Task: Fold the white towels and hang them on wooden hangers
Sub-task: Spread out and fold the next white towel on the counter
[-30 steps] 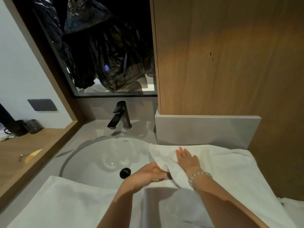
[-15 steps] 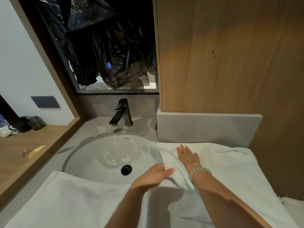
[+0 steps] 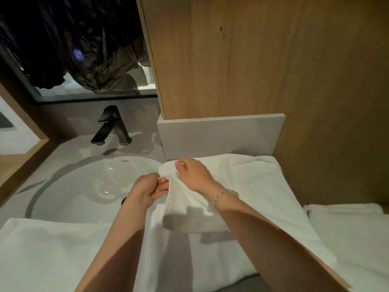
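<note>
A large white towel (image 3: 259,186) lies spread over the grey counter to the right of the sink and runs down across the front edge. My left hand (image 3: 147,190) pinches a bunched fold of the towel at the sink's right rim. Just beyond it, my right hand (image 3: 193,174), with a bead bracelet on the wrist, grips the towel's far left corner with curled fingers. Another white towel (image 3: 347,234) lies folded at the right edge. No wooden hanger is in view.
A round white sink (image 3: 88,186) with a dark tap (image 3: 111,125) fills the left of the counter. A wooden cabinet wall (image 3: 252,60) and a grey upstand (image 3: 221,133) stand right behind the towel. A wooden shelf edge (image 3: 21,165) runs along the left.
My right hand went from lying flat on the towel to curling round its corner. My left hand closed on the fold and lifted it a little. The view shifted right.
</note>
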Demonstrator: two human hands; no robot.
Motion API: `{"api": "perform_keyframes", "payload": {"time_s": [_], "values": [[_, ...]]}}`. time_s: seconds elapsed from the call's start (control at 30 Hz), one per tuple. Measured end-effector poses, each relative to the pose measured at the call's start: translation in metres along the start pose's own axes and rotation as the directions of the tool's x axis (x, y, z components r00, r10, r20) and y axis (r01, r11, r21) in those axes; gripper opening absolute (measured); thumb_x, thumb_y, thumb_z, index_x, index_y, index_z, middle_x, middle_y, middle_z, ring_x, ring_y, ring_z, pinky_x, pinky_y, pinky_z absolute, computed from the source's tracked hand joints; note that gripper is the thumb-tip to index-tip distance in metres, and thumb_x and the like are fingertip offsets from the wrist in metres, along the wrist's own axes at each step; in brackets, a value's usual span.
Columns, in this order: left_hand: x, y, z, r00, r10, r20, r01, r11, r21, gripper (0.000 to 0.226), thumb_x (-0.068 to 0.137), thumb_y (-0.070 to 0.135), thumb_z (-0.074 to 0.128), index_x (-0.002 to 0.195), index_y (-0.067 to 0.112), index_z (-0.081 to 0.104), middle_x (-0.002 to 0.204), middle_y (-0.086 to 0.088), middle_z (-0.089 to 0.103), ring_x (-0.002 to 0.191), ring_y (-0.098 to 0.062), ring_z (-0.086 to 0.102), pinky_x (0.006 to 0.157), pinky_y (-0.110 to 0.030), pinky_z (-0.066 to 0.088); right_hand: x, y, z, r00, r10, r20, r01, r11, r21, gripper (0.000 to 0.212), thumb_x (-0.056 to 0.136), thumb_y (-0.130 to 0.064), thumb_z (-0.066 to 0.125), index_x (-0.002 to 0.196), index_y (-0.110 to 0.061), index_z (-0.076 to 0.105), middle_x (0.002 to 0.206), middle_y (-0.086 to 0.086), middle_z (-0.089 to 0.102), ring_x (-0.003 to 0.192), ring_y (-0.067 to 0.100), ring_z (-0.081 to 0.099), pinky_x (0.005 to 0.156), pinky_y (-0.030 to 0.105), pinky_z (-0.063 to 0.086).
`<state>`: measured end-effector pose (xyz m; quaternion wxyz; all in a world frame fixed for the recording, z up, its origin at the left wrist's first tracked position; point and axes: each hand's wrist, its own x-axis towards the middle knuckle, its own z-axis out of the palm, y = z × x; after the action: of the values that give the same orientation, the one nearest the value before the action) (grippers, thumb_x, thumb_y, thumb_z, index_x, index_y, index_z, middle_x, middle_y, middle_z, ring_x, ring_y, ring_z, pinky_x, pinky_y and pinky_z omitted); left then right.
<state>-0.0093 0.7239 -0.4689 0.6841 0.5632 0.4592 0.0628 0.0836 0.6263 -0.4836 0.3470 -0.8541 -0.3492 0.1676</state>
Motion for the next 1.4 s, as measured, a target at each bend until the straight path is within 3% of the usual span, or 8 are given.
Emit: {"api": "perform_keyframes", "payload": {"time_s": [0.13, 0.3, 0.47, 0.67, 0.83, 1.03, 1.27, 1.4], "values": [[0.018, 0.005, 0.026, 0.997, -0.028, -0.066, 0.006, 0.950, -0.312, 0.036, 0.097, -0.001, 0.017, 0.115, 0.002, 0.048, 0.061, -0.002, 0.062, 0.045, -0.004, 0.064, 0.043, -0.014, 0.050, -0.028, -0.016, -0.047, 0.982, -0.057, 0.182, 0.004, 0.961, 0.275, 0.059, 0.089, -0.050, 0.056, 0.137, -0.018, 0.042, 0.140, 0.002, 0.044, 0.125, 0.013, 0.042, 0.097, 0.024, 0.033], [0.032, 0.006, 0.038, 0.989, -0.134, -0.059, 0.076, 0.813, -0.577, 0.044, 0.099, 0.003, 0.011, 0.136, 0.001, 0.034, 0.125, -0.010, 0.058, 0.126, -0.027, 0.051, 0.102, -0.032, 0.039, -0.062, 0.003, -0.060, 0.870, 0.011, 0.493, 0.178, 0.925, -0.335, 0.124, 0.063, -0.046, 0.084, 0.151, -0.021, 0.000, 0.158, -0.004, 0.002, 0.144, 0.011, 0.003, 0.117, 0.032, 0.014], [0.045, -0.001, 0.028, 0.977, -0.205, -0.049, 0.125, 0.751, -0.648, 0.035, 0.097, 0.003, 0.015, 0.116, 0.000, 0.045, 0.126, -0.014, 0.056, 0.117, -0.031, 0.058, 0.102, -0.038, 0.043, -0.029, 0.018, -0.047, 0.995, -0.042, 0.087, 0.068, 0.945, -0.321, 0.032, 0.096, -0.030, 0.044, 0.122, -0.011, 0.051, 0.126, 0.008, 0.052, 0.118, 0.029, 0.048, 0.091, 0.032, 0.038], [0.049, -0.013, -0.021, 0.957, -0.275, -0.090, 0.271, 0.961, -0.059, 0.022, 0.090, 0.008, 0.039, 0.076, 0.003, 0.055, 0.051, -0.003, 0.061, 0.031, -0.009, 0.054, 0.038, -0.018, 0.049, 0.031, 0.010, -0.051, 0.978, -0.199, -0.059, 0.193, 0.977, -0.091, 0.035, 0.098, -0.043, 0.042, 0.099, -0.013, 0.061, 0.096, 0.012, 0.067, 0.091, 0.033, 0.056, 0.071, 0.034, 0.037], [0.055, 0.005, -0.057, 0.940, -0.308, 0.150, 0.171, 0.801, 0.574, 0.044, 0.061, 0.020, 0.057, 0.105, 0.020, 0.059, 0.068, 0.006, 0.065, 0.060, -0.004, 0.060, 0.061, -0.019, 0.054, 0.079, -0.027, -0.032, 0.929, -0.340, 0.149, 0.362, 0.918, -0.162, 0.036, 0.099, -0.042, 0.040, 0.108, -0.012, 0.057, 0.089, 0.010, 0.058, 0.085, 0.030, 0.053, 0.072, 0.034, 0.039], [0.108, -0.017, -0.064, 0.918, -0.260, 0.299, 0.172, 0.941, 0.291, 0.049, 0.088, 0.026, 0.057, 0.135, 0.019, 0.044, 0.119, -0.007, 0.062, 0.106, -0.023, 0.061, 0.094, -0.037, 0.049, 0.109, -0.010, 0.023, 0.890, -0.328, 0.315, 0.450, 0.735, -0.506, 0.034, 0.103, -0.033, 0.030, 0.121, -0.013, 0.050, 0.115, 0.017, 0.060, 0.104, 0.036, 0.059, 0.078, 0.038, 0.043], [0.117, -0.022, -0.034, 0.989, 0.001, 0.151, -0.018, 0.994, 0.111, 0.025, 0.096, 0.008, 0.047, 0.077, 0.015, 0.062, 0.066, 0.004, 0.064, 0.077, -0.021, 0.055, 0.075, -0.032, 0.043, 0.118, 0.013, 0.038, 0.874, -0.394, 0.284, 0.485, 0.687, -0.541, 0.031, 0.103, -0.037, 0.030, 0.117, -0.016, 0.047, 0.113, 0.010, 0.065, 0.102, 0.035, 0.063, 0.075, 0.039, 0.047], [0.122, -0.010, -0.032, 0.992, -0.004, 0.130, 0.010, 0.999, -0.044, 0.027, 0.101, 0.023, 0.037, 0.089, 0.015, 0.060, 0.087, -0.001, 0.061, 0.081, -0.015, 0.057, 0.072, -0.024, 0.047, 0.113, 0.018, 0.041, 0.875, -0.419, 0.244, 0.483, 0.705, -0.520, 0.040, 0.103, -0.040, 0.025, 0.118, -0.015, 0.051, 0.118, 0.006, 0.061, 0.102, 0.032, 0.062, 0.076, 0.038, 0.046]]}}
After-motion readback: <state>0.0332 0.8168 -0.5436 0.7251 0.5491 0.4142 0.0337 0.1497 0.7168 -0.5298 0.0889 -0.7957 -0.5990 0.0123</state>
